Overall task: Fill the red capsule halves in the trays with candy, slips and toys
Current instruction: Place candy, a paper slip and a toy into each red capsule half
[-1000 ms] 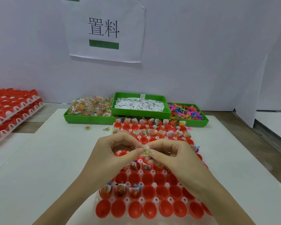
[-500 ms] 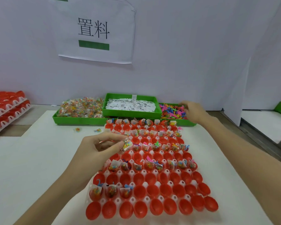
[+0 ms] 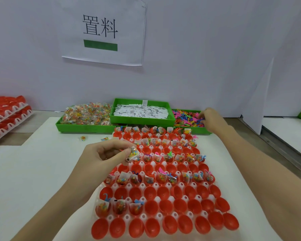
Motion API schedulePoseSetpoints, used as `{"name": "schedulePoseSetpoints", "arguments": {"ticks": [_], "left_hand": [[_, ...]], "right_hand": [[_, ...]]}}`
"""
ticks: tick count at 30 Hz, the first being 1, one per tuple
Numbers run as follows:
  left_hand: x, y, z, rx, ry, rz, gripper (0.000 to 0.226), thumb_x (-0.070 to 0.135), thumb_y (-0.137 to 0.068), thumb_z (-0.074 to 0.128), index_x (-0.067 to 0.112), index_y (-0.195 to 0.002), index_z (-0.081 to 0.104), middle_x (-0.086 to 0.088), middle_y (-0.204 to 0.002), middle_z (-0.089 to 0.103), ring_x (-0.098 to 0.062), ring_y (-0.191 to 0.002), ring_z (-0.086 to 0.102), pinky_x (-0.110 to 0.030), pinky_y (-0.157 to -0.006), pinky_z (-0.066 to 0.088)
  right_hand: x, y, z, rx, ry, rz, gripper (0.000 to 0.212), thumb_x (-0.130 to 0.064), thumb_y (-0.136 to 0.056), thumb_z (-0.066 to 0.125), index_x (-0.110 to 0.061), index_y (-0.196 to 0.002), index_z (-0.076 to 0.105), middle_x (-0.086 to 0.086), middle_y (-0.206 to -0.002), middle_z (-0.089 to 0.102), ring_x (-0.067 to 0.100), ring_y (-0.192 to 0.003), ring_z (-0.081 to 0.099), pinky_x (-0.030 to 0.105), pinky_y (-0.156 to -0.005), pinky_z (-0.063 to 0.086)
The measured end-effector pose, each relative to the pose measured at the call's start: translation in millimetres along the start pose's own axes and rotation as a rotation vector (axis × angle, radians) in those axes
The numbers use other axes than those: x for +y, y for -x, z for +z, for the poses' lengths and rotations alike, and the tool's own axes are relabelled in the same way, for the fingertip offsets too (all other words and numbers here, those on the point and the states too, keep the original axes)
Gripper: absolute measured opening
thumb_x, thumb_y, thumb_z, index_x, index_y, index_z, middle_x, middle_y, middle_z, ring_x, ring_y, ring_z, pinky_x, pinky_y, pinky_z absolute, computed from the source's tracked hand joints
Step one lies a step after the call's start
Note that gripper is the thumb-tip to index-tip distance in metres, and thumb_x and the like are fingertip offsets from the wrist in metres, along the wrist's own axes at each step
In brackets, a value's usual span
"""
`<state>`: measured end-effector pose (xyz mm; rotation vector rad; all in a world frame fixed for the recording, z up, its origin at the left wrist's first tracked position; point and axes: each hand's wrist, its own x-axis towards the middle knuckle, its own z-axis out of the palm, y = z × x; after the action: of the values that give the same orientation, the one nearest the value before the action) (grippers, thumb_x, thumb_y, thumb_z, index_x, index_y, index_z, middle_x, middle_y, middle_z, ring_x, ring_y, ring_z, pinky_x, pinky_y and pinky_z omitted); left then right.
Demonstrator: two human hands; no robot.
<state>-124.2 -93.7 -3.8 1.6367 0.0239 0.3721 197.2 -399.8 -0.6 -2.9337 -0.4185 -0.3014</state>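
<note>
Toys (image 3: 186, 118) lay in the far right green bin, directly under the right hand (image 3: 209, 120), its grip curled among them; whether it had caught 1, I could not tell. Left hand (image 3: 104, 154) pinched a candy packet (image 3: 134, 154) over the capsule tray (image 3: 156, 186), nearer the empty halves.

The red capsule halves (image 3: 166, 210) are smooth, glossy plastic, seated in a white moulded plastic tray (image 3: 175, 215) on a matt white table (image 3: 33, 171). Along the table's far edge, glossy green plastic bins (image 3: 141, 121) hold crinkly clear-film candy packets (image 3: 87, 115), matt printed paper slips (image 3: 141, 111) and bright, rubbery-looking plastic toys (image 3: 186, 118). The left hand (image 3: 104, 154) pinches a shiny clear-film packet (image 3: 134, 154), and a matt paper sign (image 3: 102, 30) hangs on the smooth wall.
</note>
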Motion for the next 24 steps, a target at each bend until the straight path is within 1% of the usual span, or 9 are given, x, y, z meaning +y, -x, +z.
{"name": "schedulePoseSetpoints", "arguments": {"ticks": [3, 9, 11, 14, 17, 20, 21, 22, 24], "left_hand": [[0.7, 0.0, 0.0, 0.005, -0.012, -0.006, 0.014, 0.023, -0.082, 0.078, 0.031, -0.092, 0.083, 0.001, -0.092, 0.080, -0.014, -0.081, 0.075, -0.016, -0.077, 0.058], [4.1, 0.8, 1.2, 0.041, -0.004, -0.028, 0.016, 0.017, -0.084, 0.078, 0.031, -0.089, 0.083, 0.005, -0.094, 0.080, -0.013, -0.081, 0.076, -0.016, -0.078, 0.058], [5.0, 1.0, 1.6, 0.053, -0.008, -0.029, 0.019, 0.014, -0.085, 0.078, 0.032, -0.088, 0.084, 0.005, -0.094, 0.080, -0.013, -0.083, 0.076, -0.014, -0.075, 0.057], [6.9, 2.0, 1.6, 0.072, 0.008, -0.032, 0.018, 0.016, -0.084, 0.079, 0.033, -0.089, 0.083, 0.001, -0.092, 0.080, -0.015, -0.081, 0.076, -0.014, -0.075, 0.057], [8.8, 3.0, 2.6, 0.051, 0.019, -0.025, 0.017, 0.018, -0.085, 0.078, 0.032, -0.094, 0.083, -0.001, -0.093, 0.080, -0.017, -0.082, 0.077, -0.017, -0.078, 0.058], [9.4, 3.9, 3.6, 0.035, 0.000, -0.023, 0.017, 0.015, -0.088, 0.077, 0.029, -0.096, 0.083, -0.002, -0.093, 0.080, -0.015, -0.082, 0.076, -0.017, -0.077, 0.057], [9.5, 4.1, 3.8, 0.029, -0.011, -0.027, 0.017, 0.013, -0.089, 0.077, 0.027, -0.096, 0.083, -0.002, -0.092, 0.080, -0.014, -0.081, 0.075, -0.016, -0.076, 0.057], [9.4, 4.2, 3.9, 0.026, -0.022, -0.030, 0.016, 0.012, -0.089, 0.077, 0.025, -0.097, 0.083, -0.002, -0.092, 0.080, -0.014, -0.080, 0.075, -0.016, -0.076, 0.057], [8.8, 4.1, 2.9, 0.028, -0.043, -0.034, 0.016, 0.011, -0.090, 0.076, 0.023, -0.097, 0.083, -0.003, -0.092, 0.080, -0.016, -0.080, 0.074, -0.018, -0.077, 0.058]], "right_hand": [[-2.2, 0.9, -2.2, 0.060, -0.101, 0.031, 0.018, 0.005, -0.092, 0.066, 0.000, -0.106, 0.075, 0.022, -0.112, 0.071, 0.036, -0.107, 0.066, 0.047, -0.098, 0.051], [-0.6, 12.5, -11.4, 0.184, -0.210, 0.071, 0.014, 0.003, -0.095, 0.064, 0.005, -0.105, 0.073, 0.023, -0.106, 0.073, 0.036, -0.101, 0.068, 0.048, -0.095, 0.052], [-2.6, 17.2, -14.5, 0.233, -0.259, 0.063, 0.017, 0.002, -0.096, 0.061, 0.006, -0.108, 0.073, 0.023, -0.106, 0.073, 0.035, -0.100, 0.068, 0.048, -0.095, 0.053], [-13.2, 23.0, -17.4, 0.320, -0.377, 0.068, 0.026, 0.001, -0.101, 0.052, 0.004, -0.121, 0.069, 0.022, -0.110, 0.072, 0.030, -0.093, 0.067, 0.046, -0.094, 0.053], [-25.7, 28.6, -15.8, 0.319, -0.460, 0.052, 0.029, -0.005, -0.104, 0.050, -0.002, -0.127, 0.067, 0.018, -0.107, 0.072, 0.022, -0.079, 0.061, 0.035, -0.080, 0.052], [-29.4, 27.0, -13.2, 0.278, -0.444, 0.056, 0.028, -0.004, -0.104, 0.047, -0.003, -0.126, 0.063, 0.009, -0.086, 0.067, 0.013, -0.062, 0.057, 0.020, -0.059, 0.044], [-28.5, 25.7, -12.8, 0.241, -0.435, 0.078, 0.027, -0.002, -0.104, 0.046, -0.004, -0.127, 0.061, 0.007, -0.079, 0.064, 0.014, -0.060, 0.056, 0.021, -0.055, 0.043], [-26.5, 23.8, -12.6, 0.198, -0.423, 0.108, 0.028, 0.000, -0.103, 0.047, -0.004, -0.128, 0.058, 0.008, -0.080, 0.064, 0.019, -0.064, 0.059, 0.027, -0.058, 0.047], [-20.6, 19.6, -10.6, 0.117, -0.378, 0.159, 0.033, 0.001, -0.100, 0.049, -0.003, -0.132, 0.056, 0.018, -0.098, 0.067, 0.028, -0.076, 0.061, 0.034, -0.068, 0.050]]}}
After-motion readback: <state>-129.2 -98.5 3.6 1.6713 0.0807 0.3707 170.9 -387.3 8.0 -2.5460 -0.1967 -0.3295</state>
